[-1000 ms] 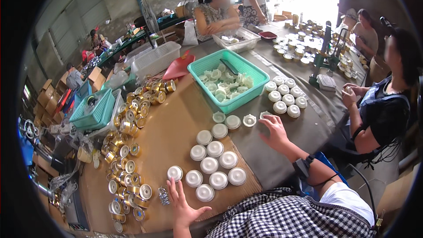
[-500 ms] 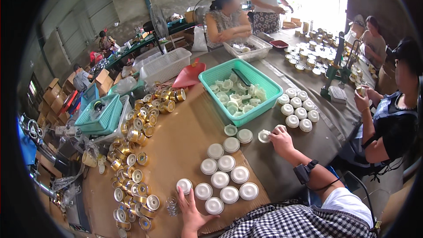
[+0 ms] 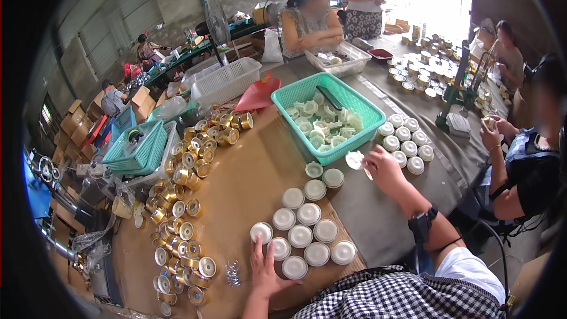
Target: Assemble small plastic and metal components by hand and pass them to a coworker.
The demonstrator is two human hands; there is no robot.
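My right hand (image 3: pixel 384 170) is closed in a pinch on a notched white plastic ring (image 3: pixel 354 160), held tilted by the near right corner of a green basket (image 3: pixel 326 155). Similar translucent white pieces (image 3: pixel 323 123) fill the basket, with a dark flat tool (image 3: pixel 328 100) among them. My left hand (image 3: pixel 267 274) rests with spread fingers at the left of a group of white round caps (image 3: pixel 300 236). Its fingertips touch the outermost cap (image 3: pixel 261 233), and its thumb lies near the lowest one. One more ring-shaped piece (image 3: pixel 314 169) lies below the basket.
Gold-rimmed round containers (image 3: pixel 186 232) line the left of the brown cardboard (image 3: pixel 230 186). A clear coil (image 3: pixel 233 273) lies near them. More white caps (image 3: pixel 406 142) stand right of the basket. A red scoop (image 3: pixel 258 93) sits behind; a co-worker's hands (image 3: pixel 493 130) are at the right.
My right hand has lifted the white ring from the tabletop and carried it toward the basket. The outermost cap under my left fingers has slid slightly forward. The view has shifted a little.
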